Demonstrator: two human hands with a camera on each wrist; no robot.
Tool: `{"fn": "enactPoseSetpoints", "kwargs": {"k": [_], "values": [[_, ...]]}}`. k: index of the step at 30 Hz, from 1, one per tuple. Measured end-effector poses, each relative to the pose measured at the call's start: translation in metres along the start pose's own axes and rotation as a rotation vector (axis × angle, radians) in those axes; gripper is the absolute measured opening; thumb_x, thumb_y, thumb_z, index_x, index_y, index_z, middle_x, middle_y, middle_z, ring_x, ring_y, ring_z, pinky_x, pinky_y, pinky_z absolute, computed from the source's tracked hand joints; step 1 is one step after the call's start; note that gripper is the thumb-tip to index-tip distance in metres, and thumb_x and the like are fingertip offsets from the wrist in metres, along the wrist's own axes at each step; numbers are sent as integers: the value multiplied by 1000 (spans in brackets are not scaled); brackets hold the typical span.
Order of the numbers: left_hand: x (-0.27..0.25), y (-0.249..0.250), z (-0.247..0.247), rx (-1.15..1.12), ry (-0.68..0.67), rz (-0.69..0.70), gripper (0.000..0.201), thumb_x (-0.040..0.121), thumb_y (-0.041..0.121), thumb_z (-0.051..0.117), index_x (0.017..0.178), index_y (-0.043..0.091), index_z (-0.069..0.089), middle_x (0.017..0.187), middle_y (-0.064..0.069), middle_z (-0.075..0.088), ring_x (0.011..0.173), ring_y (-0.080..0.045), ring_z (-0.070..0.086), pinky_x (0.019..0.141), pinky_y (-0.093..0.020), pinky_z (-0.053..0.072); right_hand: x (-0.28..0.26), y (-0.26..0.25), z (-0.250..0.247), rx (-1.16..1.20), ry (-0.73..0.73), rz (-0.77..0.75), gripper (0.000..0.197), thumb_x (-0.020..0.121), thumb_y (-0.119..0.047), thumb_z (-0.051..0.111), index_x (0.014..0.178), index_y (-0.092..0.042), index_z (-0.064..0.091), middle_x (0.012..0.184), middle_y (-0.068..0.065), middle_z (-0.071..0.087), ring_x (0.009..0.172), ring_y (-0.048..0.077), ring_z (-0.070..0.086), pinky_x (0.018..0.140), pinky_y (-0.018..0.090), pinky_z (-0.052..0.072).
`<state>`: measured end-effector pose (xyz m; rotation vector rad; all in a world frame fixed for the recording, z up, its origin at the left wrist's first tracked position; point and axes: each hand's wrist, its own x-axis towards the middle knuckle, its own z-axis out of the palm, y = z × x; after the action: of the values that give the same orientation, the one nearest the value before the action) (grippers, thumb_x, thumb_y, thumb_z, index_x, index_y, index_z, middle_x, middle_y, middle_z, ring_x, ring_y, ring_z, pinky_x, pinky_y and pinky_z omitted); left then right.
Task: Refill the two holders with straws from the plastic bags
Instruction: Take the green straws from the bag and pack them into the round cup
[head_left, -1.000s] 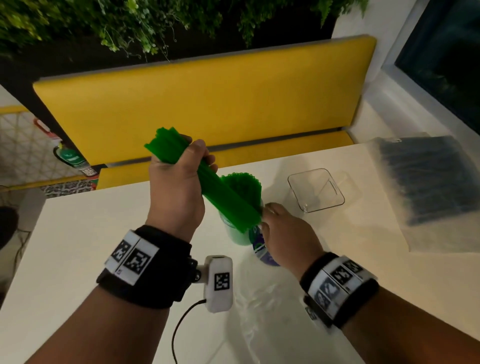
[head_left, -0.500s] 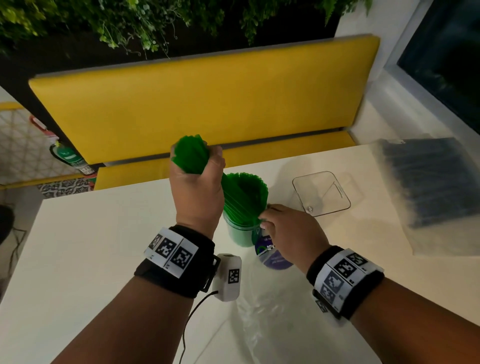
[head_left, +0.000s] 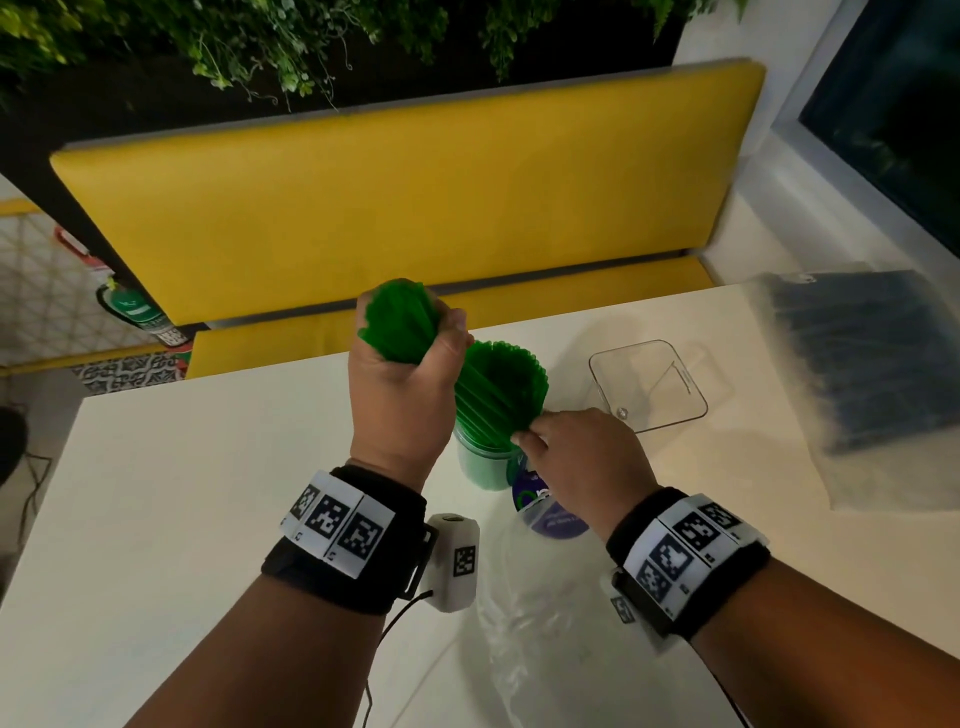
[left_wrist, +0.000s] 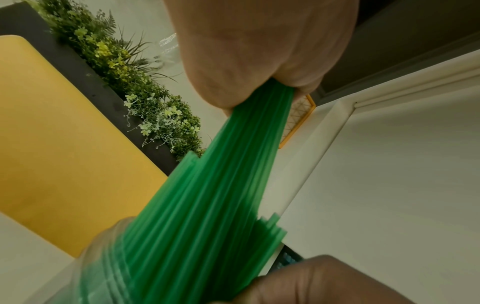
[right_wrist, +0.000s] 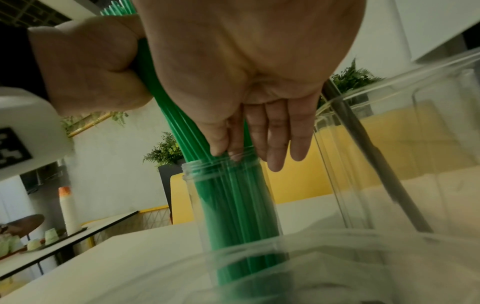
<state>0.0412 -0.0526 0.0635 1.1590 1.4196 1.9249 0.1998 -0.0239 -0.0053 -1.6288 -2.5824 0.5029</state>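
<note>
My left hand (head_left: 400, 395) grips a thick bundle of green straws (head_left: 397, 325) near its top. The bundle slants down and to the right, its lower end inside the round clear holder (head_left: 480, 465), which stands packed with more green straws (head_left: 511, 379). My right hand (head_left: 576, 457) lies with straight fingers (right_wrist: 275, 133) against the straws at the holder's rim (right_wrist: 228, 162). A square clear holder (head_left: 649, 384) stands to the right with one dark straw (right_wrist: 363, 156) in it. Further right lies a plastic bag of dark straws (head_left: 872, 358).
A crumpled clear plastic bag (head_left: 524, 592) with a blue label (head_left: 545, 512) lies on the white table (head_left: 208, 493) under my right wrist. A yellow bench (head_left: 405, 208) runs behind the table's far edge. A white window sill (head_left: 810, 208) borders the right side.
My left hand has moved right and down, turning the green bundle more upright and sliding its lower end into the round holder. The right hand stays at the rim.
</note>
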Motion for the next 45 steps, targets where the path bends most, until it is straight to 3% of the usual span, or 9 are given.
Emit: {"fn": "enactPoseSetpoints", "kwargs": {"k": [13,18,22,24,28,35,38,41,45], "values": [[10,-7,-13,-49,60,-41,15,90,1,60,86,14,55,77,-21,57,67,-31,60,68,-39,55,2,-5,-4,64,34,-3,55,101,-49,30,75,-17,65,66,5,66,64,26,61,59,34,48],[-2,-14,-12,19,18,-24,15,89,7,65,93,-4,55,80,-27,62,73,-39,63,69,-43,55,6,-4,-1,130,21,23,45,97,-51,42,83,-20,71,70,1,69,66,22,62,61,34,52],[-16,-23,-2,150,-25,-28,16,87,10,70,96,3,59,80,-3,67,74,-16,65,71,-28,53,6,-5,-3,130,-11,43,33,92,-50,52,97,-25,73,86,-2,75,79,21,67,69,33,55],[-20,-34,0,234,-55,-45,19,86,24,72,101,21,61,92,10,68,86,-15,67,81,-38,56,5,-6,-5,153,-15,47,30,90,-50,56,100,-27,74,89,-4,76,81,20,68,69,32,55],[-25,-62,-8,591,-262,4,43,81,45,71,118,31,54,127,17,52,122,-22,50,103,-53,43,3,-8,-8,174,-30,45,32,84,-56,60,92,-28,74,78,-2,73,73,20,65,62,31,51],[-5,-25,-30,395,-525,-186,115,60,72,77,149,50,9,156,16,20,147,-7,24,117,-40,31,3,-10,-6,130,-46,53,36,85,-59,58,91,-26,71,81,-2,73,73,18,65,67,32,52],[10,-1,-12,588,-495,-3,96,80,74,54,157,37,10,164,9,16,152,-10,14,118,-32,21,2,-10,-4,141,-64,84,35,84,-60,59,98,-30,69,87,-6,74,81,17,67,70,32,52],[4,-22,10,1204,-728,229,77,93,74,23,155,29,25,161,-5,29,151,-28,21,120,-48,22,1,-12,-7,105,-65,108,38,85,-58,60,97,-23,68,87,0,73,82,22,66,69,33,51],[10,-43,3,1261,-905,290,56,97,58,40,145,29,43,148,0,47,136,-27,44,108,-46,39,0,-13,-7,119,-53,128,39,83,-61,61,101,-27,68,90,-1,74,84,22,67,71,33,52]]}}
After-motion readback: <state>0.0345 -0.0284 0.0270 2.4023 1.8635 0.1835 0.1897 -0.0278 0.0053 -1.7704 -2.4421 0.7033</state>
